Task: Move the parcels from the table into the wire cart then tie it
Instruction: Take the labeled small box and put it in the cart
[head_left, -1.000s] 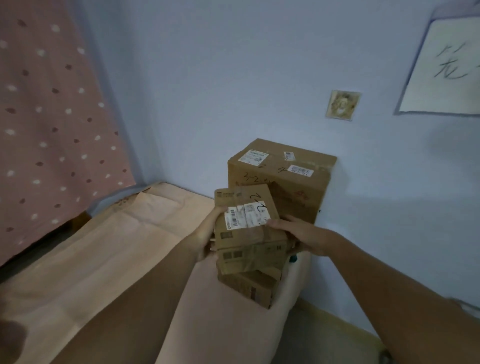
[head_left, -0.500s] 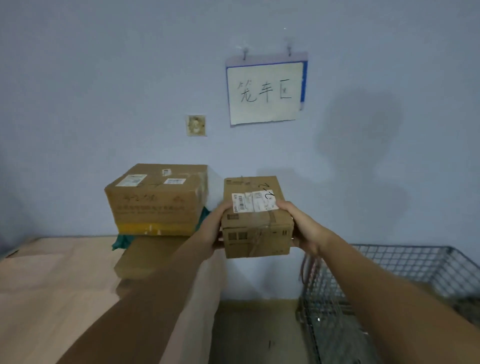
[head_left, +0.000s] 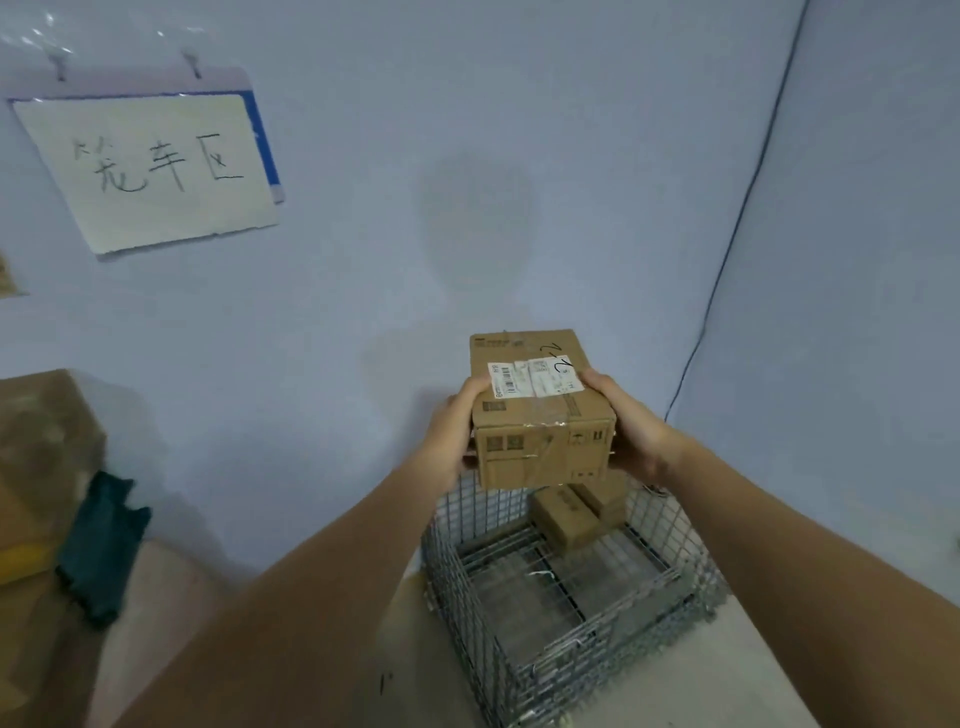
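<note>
The parcel (head_left: 540, 410) is held in the air above the cart (head_left: 571, 587), clamped between the left hand (head_left: 454, 428) and the right hand (head_left: 631, 428) on its two side faces. It is judged to be stiff and rather light, with smooth tape that could slip, so the side grip is suitable. Two boxes (head_left: 576, 514) are seen in the cart.

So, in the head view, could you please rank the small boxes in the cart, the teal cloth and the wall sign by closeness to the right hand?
From the right hand:
1. Small boxes in the wire cart, just below it.
2. Teal cloth, far left, by the table.
3. Wall sign, upper left.
</note>
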